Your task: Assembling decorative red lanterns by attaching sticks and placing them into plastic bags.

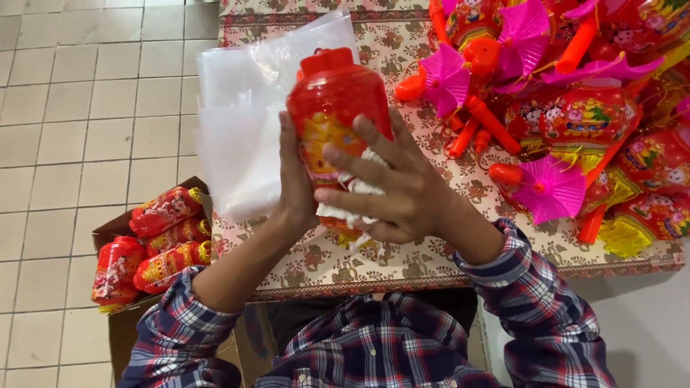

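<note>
Red lantern (336,100) was held upright between both hands above the front part of the surface (402,259), its cap pointing away from the person. Left hand (296,183) was pressed flat against the lantern's left side, fingers pointing up along the body. Right hand (392,183) was wrapped across the lower front, fingers spread and curled around it, with crumpled clear wrapping (356,188) bunched under the fingers. Yellow tassel strands showed just below the right hand.

Stack of clear plastic bags (244,122) lay on the surface directly behind the left hand, partly overhanging the left edge. Surface was covered with a floral patterned cloth. Heap of unwrapped lanterns (596,115) with pink paper fans (550,188) and orange-red handles (492,123) filled the right and far side of the surface, well apart from the hands.

Cardboard box (118,226) stood on the tiled floor (72,108) at the left, below the surface edge, holding several wrapped lanterns (165,210) lying on their sides. Plaid sleeves covered both forearms.
</note>
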